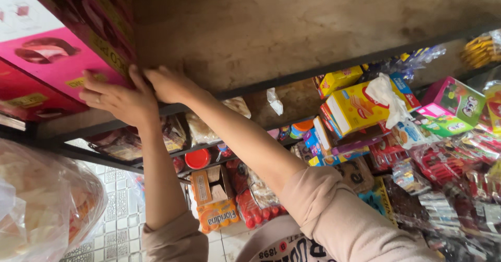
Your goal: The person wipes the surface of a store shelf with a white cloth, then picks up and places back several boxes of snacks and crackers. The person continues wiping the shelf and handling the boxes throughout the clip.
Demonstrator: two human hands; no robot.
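Note:
Both my arms reach up to a large pink carton (68, 38) that stands on the top shelf (292, 27). My left hand (117, 99) lies flat against the carton's lower corner with fingers spread. My right hand (169, 83) presses on the carton's near bottom edge just beside it; its fingertips are hidden against the box. Both sleeves are pale pink. A second pink carton (28, 98) sits below and to the left of the first.
The wooden top shelf is bare to the right of the carton. Lower shelves hold yellow biscuit boxes (355, 105), a pink and green box (453, 105), several red packets (443, 160) and a red-lidded jar (198, 159). A clear plastic bag of goods (42, 204) hangs at lower left over a tiled floor.

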